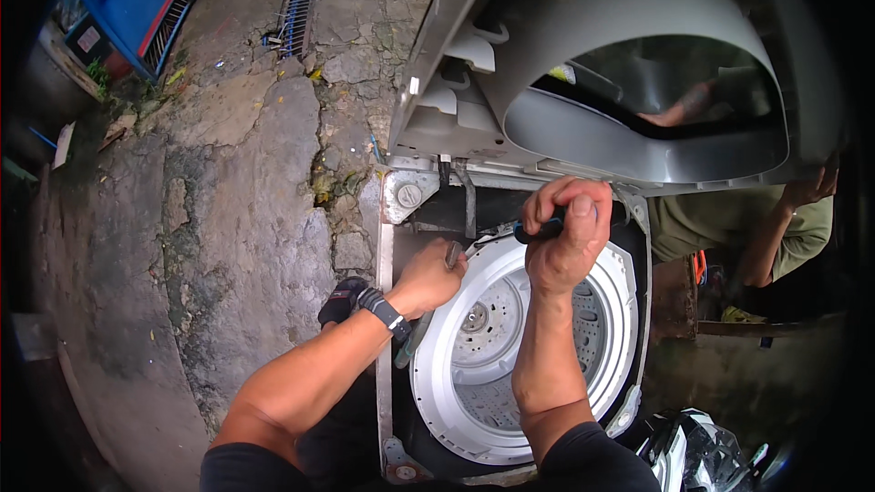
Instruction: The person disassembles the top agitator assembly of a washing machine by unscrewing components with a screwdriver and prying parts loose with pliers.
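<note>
The tub of a top-loading washing machine stands before me, its white tub ring (430, 374) framing the perforated steel drum (476, 317). At the ring's far left edge, my left hand (430, 279) is closed around a short grey metal piece (453, 254). Above the ring's far side, my right hand (571, 235) is wrapped around the dark, blue-edged handle of what looks like a screwdriver (538, 230). Its tip is hard to make out near the left fingers. The grey top cover (519, 141) is tilted up behind the tub, with a dark hose (469, 200) hanging below it.
At the right, another person's hand (809, 189) is raised to the cover's edge. The machine's metal frame (385, 264) surrounds the tub. Cracked concrete (246, 219) stretches left, with a drain grate (301, 5) at the far end. A motorcycle-like shape (697, 451) sits lower right.
</note>
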Available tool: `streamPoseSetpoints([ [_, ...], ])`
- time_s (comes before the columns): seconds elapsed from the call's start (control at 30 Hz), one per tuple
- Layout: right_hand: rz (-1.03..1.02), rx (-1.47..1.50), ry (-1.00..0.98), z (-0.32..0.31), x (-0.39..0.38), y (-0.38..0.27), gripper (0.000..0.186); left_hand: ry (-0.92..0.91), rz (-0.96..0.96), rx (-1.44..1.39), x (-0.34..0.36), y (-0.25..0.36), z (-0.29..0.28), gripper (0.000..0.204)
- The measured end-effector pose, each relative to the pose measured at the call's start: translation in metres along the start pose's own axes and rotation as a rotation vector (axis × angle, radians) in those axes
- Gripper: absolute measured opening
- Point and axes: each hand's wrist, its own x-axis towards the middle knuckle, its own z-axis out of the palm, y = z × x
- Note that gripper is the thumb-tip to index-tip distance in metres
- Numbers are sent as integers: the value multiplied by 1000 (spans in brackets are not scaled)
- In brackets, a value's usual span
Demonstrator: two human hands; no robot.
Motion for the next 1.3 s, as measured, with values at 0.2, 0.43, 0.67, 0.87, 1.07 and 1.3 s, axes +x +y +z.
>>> streamPoseSetpoints([
  [0.2, 122, 265, -412, -20, 22, 2, 39, 40, 6, 31, -1, -3, -1, 23],
  [0.43, 178, 357, -595, -22, 45, 10, 40, 79, -85, 38, -1, 3, -3, 29],
  [0.67, 206, 219, -201, -5, 31, -7, 43, 69, -135, 42, 0, 13, -7, 37],
  [0.87, 395, 429, -614, -11, 35, -4, 45, 89, -16, 31, -2, 19, -7, 30],
  [1.07, -6, 78, -352, -1, 20, 4, 36, 26, 76, 126, 0, 25, -7, 32],
  [1.3, 364, 484, -512, -14, 28, 3, 33, -30, 49, 172, 11, 23, -7, 31],
])
